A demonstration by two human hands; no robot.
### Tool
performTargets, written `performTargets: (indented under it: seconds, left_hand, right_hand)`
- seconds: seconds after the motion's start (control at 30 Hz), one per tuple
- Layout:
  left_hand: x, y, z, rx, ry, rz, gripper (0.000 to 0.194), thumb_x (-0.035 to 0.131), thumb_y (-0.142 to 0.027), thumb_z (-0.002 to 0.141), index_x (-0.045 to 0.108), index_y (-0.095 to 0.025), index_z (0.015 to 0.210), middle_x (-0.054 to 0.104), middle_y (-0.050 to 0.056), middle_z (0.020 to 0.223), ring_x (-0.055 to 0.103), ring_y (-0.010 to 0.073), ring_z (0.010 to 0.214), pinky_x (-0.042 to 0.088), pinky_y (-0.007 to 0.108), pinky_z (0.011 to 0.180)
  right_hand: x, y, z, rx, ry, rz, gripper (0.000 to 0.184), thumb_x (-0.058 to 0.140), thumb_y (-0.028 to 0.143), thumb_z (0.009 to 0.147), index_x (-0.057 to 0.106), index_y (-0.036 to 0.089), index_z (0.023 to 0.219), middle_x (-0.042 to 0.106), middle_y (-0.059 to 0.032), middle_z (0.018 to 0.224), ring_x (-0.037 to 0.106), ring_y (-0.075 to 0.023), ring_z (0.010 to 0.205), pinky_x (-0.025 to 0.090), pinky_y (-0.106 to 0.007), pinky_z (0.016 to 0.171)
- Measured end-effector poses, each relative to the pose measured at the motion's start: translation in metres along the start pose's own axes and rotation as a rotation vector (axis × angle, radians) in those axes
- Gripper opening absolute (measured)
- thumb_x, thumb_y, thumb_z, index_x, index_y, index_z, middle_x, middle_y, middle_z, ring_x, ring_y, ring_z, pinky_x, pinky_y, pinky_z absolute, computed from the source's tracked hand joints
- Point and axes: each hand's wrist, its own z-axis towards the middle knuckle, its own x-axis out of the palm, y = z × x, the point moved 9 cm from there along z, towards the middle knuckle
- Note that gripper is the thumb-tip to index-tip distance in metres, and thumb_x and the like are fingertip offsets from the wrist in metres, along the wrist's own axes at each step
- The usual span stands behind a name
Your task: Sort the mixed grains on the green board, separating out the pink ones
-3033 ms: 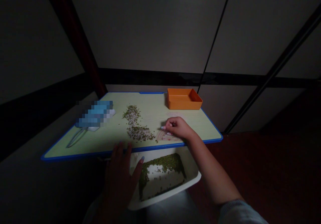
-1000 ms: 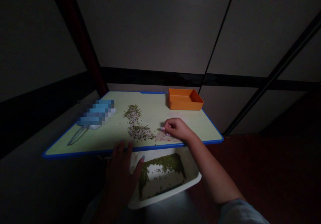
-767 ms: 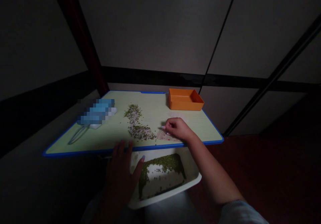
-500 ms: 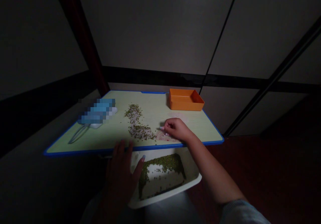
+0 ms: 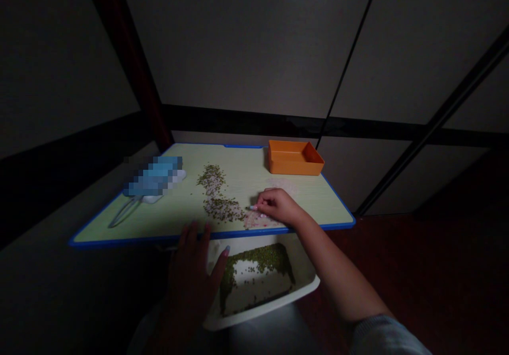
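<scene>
Work looks unfinished, with green beans (image 5: 218, 206) scattered across a desk (image 5: 242, 164) and in a white tray (image 5: 304, 263). The right hand (image 5: 274, 205) curls beside the patch, any catch too small to tell; the left hand (image 5: 193, 270) splays wide, apparently holding nothing.

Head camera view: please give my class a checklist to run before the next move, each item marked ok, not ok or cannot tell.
1. Green beans on the table gathered in one tight heap: not ok, they lie scattered.
2. White tub below the table's near edge: ok.
3. Right hand beside the scattered beans: ok.
4. Bean held in that hand: cannot tell, too small.
5. Left hand gripping the tub: cannot tell, too dark.
6. Orange box upright, apart from both hands: ok.
</scene>
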Motion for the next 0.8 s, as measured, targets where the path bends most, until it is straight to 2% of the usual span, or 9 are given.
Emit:
performTargets:
  seconds: [0.23,0.37,0.53,0.8]
  left_hand:
    - [0.003,0.003,-0.001,0.010,-0.010,0.000,0.063,0.034,-0.053,0.085,0.039,-0.017,0.137,0.031,0.015,0.150,0.022,0.0300,0.142,0.029,0.052,0.111]
    - [0.001,0.002,-0.002,0.011,-0.025,0.002,0.064,0.032,-0.053,0.086,0.040,-0.015,0.136,0.031,0.016,0.150,0.023,0.0306,0.142,0.029,0.052,0.111]
    - [0.001,0.001,-0.002,0.005,-0.015,0.004,0.064,0.031,-0.053,0.086,0.039,-0.016,0.137,0.030,0.016,0.150,0.023,0.0310,0.142,0.031,0.053,0.110]
    - [0.000,0.000,-0.002,0.011,-0.020,0.031,0.064,0.031,-0.053,0.087,0.041,-0.013,0.136,0.031,0.018,0.149,0.023,0.0321,0.141,0.032,0.054,0.109]
  right_hand:
    - [0.003,-0.004,-0.002,0.066,0.014,0.138,0.024,0.063,0.030,0.081,0.057,0.015,0.063,0.047,0.0049,0.056,0.040,-0.0070,0.052,0.028,-0.020,0.051]
    - [-0.004,-0.005,-0.002,0.073,-0.064,0.078,0.022,0.064,0.028,0.080,0.058,0.015,0.064,0.048,0.0046,0.056,0.040,-0.0070,0.053,0.028,-0.019,0.051]
    - [-0.008,0.000,0.000,0.040,-0.101,0.003,0.021,0.065,0.026,0.080,0.059,0.015,0.063,0.049,0.0040,0.057,0.042,-0.0074,0.054,0.029,-0.019,0.053]
    - [-0.001,0.009,0.000,-0.012,-0.035,0.016,0.021,0.066,0.025,0.080,0.061,0.015,0.063,0.051,0.0033,0.059,0.045,-0.0078,0.056,0.032,-0.019,0.055]
